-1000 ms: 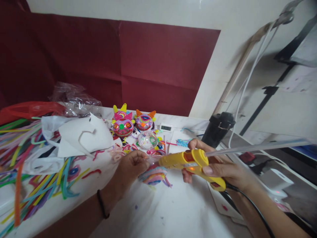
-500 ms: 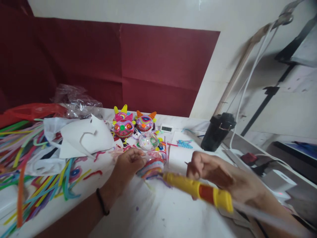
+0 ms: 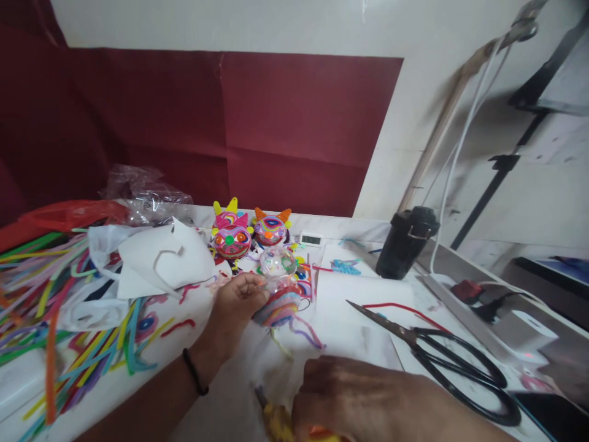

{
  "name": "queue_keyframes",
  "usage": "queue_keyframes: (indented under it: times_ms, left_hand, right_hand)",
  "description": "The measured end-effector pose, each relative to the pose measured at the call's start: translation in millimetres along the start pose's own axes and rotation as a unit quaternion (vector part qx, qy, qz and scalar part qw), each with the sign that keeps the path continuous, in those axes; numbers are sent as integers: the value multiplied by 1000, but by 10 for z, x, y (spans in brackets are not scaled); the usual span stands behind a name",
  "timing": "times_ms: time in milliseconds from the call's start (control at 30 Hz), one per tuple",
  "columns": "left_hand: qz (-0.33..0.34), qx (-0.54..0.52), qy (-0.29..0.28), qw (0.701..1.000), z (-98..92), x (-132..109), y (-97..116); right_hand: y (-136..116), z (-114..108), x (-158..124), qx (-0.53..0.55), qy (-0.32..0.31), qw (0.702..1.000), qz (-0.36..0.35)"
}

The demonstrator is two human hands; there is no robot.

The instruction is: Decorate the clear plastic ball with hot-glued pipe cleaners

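My left hand [image 3: 237, 304] is closed on a small ball wrapped in coloured pipe cleaners [image 3: 278, 305], held just above the white table [image 3: 350, 331]; loose purple and yellow ends hang from it. My right hand [image 3: 363, 402] is low at the near edge, closed on the yellow glue gun [image 3: 280, 423], of which only the nozzle end shows. The two hands are well apart.
Black scissors [image 3: 442, 350] lie open to the right. Behind the ball stand two finished pipe-cleaner faces [image 3: 230, 239] [image 3: 270, 228], a clear ball [image 3: 277, 261] and a small digital display [image 3: 310, 239]. A black cup [image 3: 404, 240] is back right. Loose pipe cleaners [image 3: 55, 307] and white paper [image 3: 161, 258] cover the left.
My right hand has swung the glue gun away from the wrapped ball, down toward the near edge of the table. The scissors, hidden before, now show. My left hand keeps the ball in place.
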State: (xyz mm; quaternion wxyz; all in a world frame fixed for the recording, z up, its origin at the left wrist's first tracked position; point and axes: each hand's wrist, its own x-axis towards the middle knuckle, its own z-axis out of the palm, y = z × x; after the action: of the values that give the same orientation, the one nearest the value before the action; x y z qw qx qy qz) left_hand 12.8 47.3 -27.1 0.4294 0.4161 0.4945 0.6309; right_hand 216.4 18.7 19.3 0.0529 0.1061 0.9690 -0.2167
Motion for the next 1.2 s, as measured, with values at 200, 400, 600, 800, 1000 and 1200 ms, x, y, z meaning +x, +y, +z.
queue_keyframes:
  times_ms: [200, 400, 600, 800, 1000, 1200]
  left_hand:
    - [-1, -2, 0, 1000, -3, 3, -22]
    - [4, 5, -25, 1000, 20, -27, -29]
    - [3, 14, -38, 999, 64, -82, 15]
    - [17, 51, -49, 997, 88, -128, 63]
    - [34, 85, -73, 993, 80, -145, 43]
    - [60, 138, -83, 985, 68, -163, 16]
  right_hand:
    - [59, 221, 155, -38, 51, 998, -31]
    - [52, 97, 26, 20, 124, 992, -23]
    - [214, -179, 139, 46, 438, 892, 101]
    - [463, -205, 349, 237, 388, 884, 107]
    - [508, -177, 376, 328, 365, 867, 88]
    - [527, -200, 338, 363, 344, 863, 72]
